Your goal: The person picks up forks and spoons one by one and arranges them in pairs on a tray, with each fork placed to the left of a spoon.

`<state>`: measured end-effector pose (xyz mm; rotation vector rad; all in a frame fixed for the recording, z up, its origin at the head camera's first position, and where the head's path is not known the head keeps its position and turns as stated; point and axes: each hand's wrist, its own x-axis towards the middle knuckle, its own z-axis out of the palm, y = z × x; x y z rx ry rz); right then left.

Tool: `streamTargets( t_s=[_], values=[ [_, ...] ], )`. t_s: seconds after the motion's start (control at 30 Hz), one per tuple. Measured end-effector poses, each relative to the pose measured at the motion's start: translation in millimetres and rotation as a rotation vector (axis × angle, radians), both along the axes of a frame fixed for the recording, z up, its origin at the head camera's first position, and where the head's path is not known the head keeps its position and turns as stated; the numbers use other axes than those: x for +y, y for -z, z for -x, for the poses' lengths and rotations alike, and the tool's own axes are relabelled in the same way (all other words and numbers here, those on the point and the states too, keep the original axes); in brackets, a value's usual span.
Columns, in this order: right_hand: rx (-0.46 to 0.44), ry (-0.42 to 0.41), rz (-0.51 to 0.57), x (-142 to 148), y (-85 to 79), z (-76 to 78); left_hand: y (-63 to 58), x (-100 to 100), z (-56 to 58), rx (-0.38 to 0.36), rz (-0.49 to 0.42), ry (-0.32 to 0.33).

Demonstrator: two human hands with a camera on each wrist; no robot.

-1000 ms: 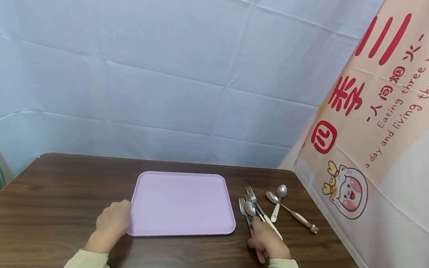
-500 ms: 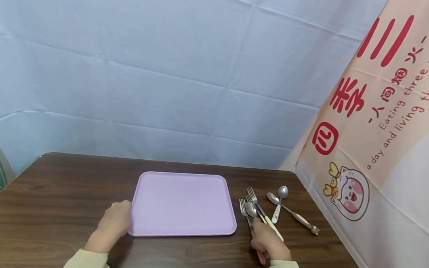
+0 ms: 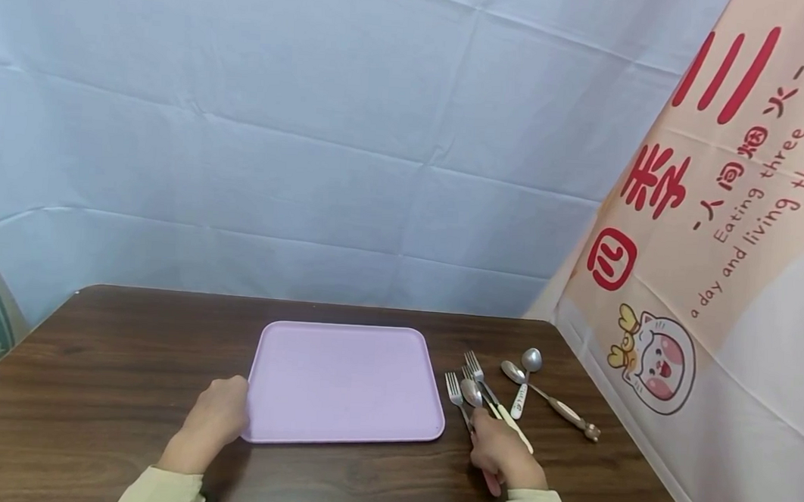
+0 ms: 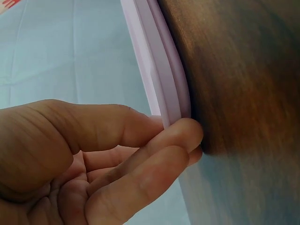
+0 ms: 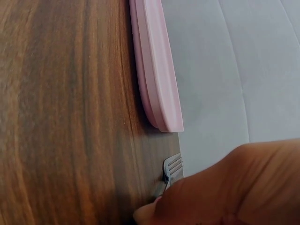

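A pale purple tray lies flat on the table. My left hand pinches its near left corner; in the left wrist view the thumb lies on the tray's rim and the fingers curl beneath. To the right of the tray my right hand reaches down over the cutlery and grips a fork, whose tines point away from me. The hand hides most of the handle. A spoon bowl shows beside this fork, just past the fingertips. In the right wrist view the fork tines stick out beyond the fingers.
Further forks, one at the back, lie right of the held one, near cream handles. Two more spoons cross farther right: one with a white patterned handle, one with a long handle. Cloth hangings stand behind and to the right.
The tines of the held fork have swung slightly left, away from the spoon beside it. The left hand stays on the tray corner; the view has shifted a little.
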<state>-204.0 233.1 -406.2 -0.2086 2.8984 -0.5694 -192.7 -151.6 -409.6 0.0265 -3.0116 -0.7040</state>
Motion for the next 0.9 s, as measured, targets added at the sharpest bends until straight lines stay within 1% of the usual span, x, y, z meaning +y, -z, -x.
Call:
streamTargets(
  t_s=[0.1, 0.2, 0.37, 0.5, 0.7, 0.9],
  values=[
    [-0.016, -0.022, 0.021, 1, 0.8, 0.3, -0.1, 0, 0.0, -0.013, 0.002, -0.005],
    [-0.027, -0.046, 0.055, 2, 1.3, 1.4, -0.2, 1, 0.4, -0.002, 0.01, 0.005],
    [-0.004, -0.081, 0.104, 4, 2.4, 3.9, -1.7, 0, 0.5, 0.022, 0.016, 0.021],
    [0.004, -0.11, 0.153, 5, -0.3, 5.7, -4.0, -1, -0.1, 0.017, 0.018, 0.018],
    [-0.036, -0.105, 0.225, 5, -9.1, 10.0, -3.1, -2, 0.5, 0.013, 0.026, 0.025],
    [-0.03, -0.101, 0.209, 4, -10.3, 12.1, -2.1, -1, 1.1, 0.012, 0.039, 0.034]
  ],
)
